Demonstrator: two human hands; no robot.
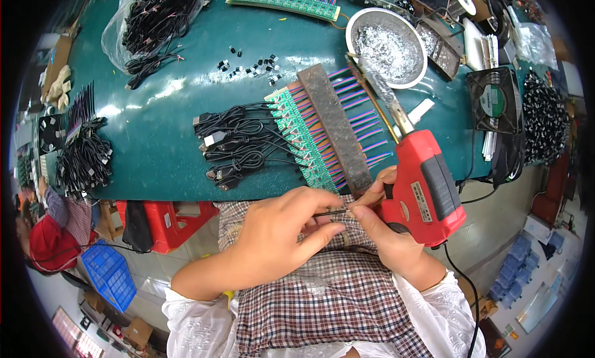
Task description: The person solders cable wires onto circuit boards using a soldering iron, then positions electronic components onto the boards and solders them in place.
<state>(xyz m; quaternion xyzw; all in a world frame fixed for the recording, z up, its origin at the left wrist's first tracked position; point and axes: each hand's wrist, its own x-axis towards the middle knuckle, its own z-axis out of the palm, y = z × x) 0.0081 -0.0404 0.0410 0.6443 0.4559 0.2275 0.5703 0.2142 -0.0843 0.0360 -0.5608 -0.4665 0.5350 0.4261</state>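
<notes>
My right hand (393, 234) is wrapped round a red and black soldering gun (416, 191), its metal tip and a thin brass tube pointing up and away over the table. Its thumb and forefinger also pinch the end of a thin black cable (328, 213). From the other side my left hand (273, 231) closes its fingers about the same cable, above my lap. Just beyond the hands lies a green circuit board strip (304, 141) with coiled black USB cables (238, 138) on its left side. A dark metal bar (334, 126) lies across the striped coloured wires on its right.
Small black parts (251, 67) are scattered on the green table (155, 153). A round metal bowl (387, 48) of solder scraps stands beyond the gun's tip. To the right is a black fan (494, 101); at left, a cable bundle (83, 153). Another board strip (285, 5) lies at the back.
</notes>
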